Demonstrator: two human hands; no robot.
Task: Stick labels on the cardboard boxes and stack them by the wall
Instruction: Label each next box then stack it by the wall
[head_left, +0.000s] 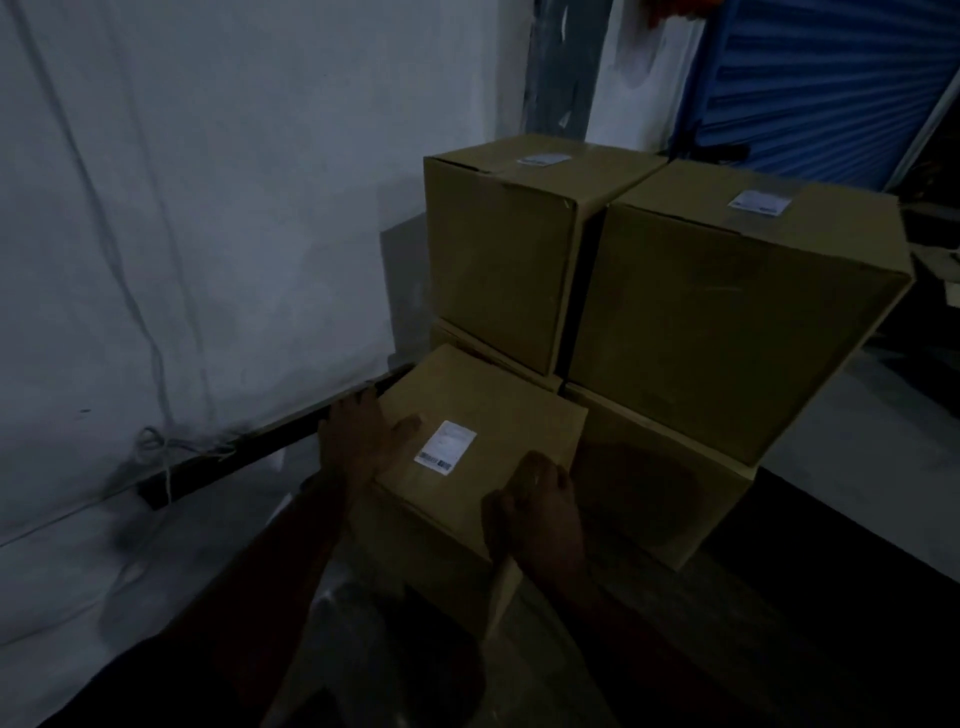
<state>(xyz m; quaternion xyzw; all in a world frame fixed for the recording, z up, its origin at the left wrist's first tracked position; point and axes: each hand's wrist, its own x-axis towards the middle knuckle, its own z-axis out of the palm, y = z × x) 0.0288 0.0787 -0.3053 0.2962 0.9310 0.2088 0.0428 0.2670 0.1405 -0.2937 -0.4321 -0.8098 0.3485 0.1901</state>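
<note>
A brown cardboard box (483, 415) with a white label (445, 448) on its top sits low by the white wall, in front of the stack. My left hand (358, 441) grips its far left edge. My right hand (540, 506) grips its near right corner. Behind and to the right stand two stacked columns of boxes. The upper left box (498, 260) and the upper right box (727, 322) each carry a label (544, 158) (759, 202) on top. A lower box (654, 499) sits under the right one.
A white sheet covers the wall (208, 208) on the left, with a dark bar (249, 452) and a cord along its foot. A blue roller shutter (821, 83) stands at the back right. Dark floor lies to the right of the stack.
</note>
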